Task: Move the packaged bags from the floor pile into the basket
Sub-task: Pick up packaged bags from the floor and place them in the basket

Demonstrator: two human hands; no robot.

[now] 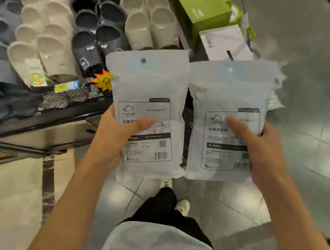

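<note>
I hold two white packaged bags upright side by side in front of me, each with a hang hole at the top and a printed black label. My left hand (116, 134) grips the left bag (147, 86) at its lower left, thumb across the label. My right hand (261, 148) grips the right bag (229, 93) at its lower right, thumb on the label. More white bag edges (277, 99) stick out behind the right bag. A dark gap (188, 114) shows between the two bags; I cannot tell whether it is the basket.
A display shelf (47, 117) to the left carries rows of cream slippers (50, 44) and dark slippers (96, 33). A green box (205, 11) and a white package (222, 42) lie beyond. Below are grey floor tiles (242, 200) and my legs and shoes (182, 207).
</note>
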